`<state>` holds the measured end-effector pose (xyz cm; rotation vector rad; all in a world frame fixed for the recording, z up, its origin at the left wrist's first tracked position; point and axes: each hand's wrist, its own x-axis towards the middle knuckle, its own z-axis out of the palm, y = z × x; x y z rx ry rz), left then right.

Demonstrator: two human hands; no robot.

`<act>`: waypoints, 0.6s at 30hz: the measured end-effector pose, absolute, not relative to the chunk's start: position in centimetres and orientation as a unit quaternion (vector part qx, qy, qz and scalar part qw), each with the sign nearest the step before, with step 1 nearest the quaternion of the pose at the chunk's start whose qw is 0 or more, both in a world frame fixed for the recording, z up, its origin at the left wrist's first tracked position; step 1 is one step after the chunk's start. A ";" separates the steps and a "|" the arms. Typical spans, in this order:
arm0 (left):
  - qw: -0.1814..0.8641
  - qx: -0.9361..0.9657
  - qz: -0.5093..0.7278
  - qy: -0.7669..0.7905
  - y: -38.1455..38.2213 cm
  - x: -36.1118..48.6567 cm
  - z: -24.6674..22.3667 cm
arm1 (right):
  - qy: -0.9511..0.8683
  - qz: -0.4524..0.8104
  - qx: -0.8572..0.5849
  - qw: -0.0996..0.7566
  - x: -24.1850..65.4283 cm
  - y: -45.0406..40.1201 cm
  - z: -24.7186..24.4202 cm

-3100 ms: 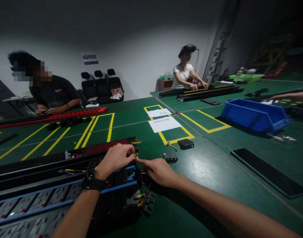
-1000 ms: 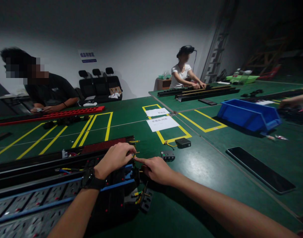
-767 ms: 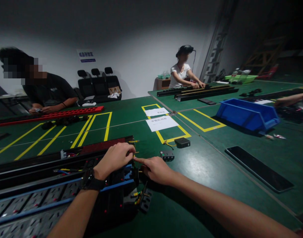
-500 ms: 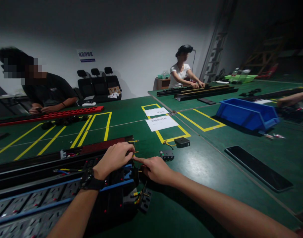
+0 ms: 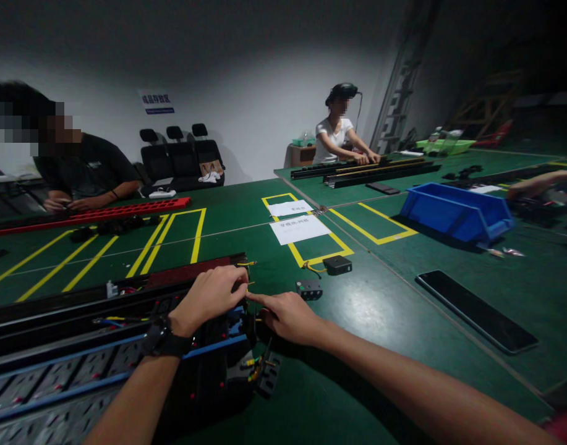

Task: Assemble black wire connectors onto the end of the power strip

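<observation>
As left hand sits beside right hand over black assembly, each grip unclear, wall sign reading 成品存放区

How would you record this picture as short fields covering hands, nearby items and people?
Left hand: fingertips at the end of a blue-edged black assembly; black watch on wrist
Right hand: index finger extended, tip by the left thumb
Between fingertips: too small to tell
Nearby on green table: black box with yellow wire, dark phone-like slab, blue bin
People: co-worker in black, co-worker in white, another arm at right
</observation>
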<state>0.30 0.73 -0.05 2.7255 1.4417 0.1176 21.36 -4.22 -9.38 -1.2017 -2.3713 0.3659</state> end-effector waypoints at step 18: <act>0.044 0.889 0.037 0.454 0.9 0.1 -0.3 | -0.854 0.126 -0.475 0.173 21.3 -4.4 -8.4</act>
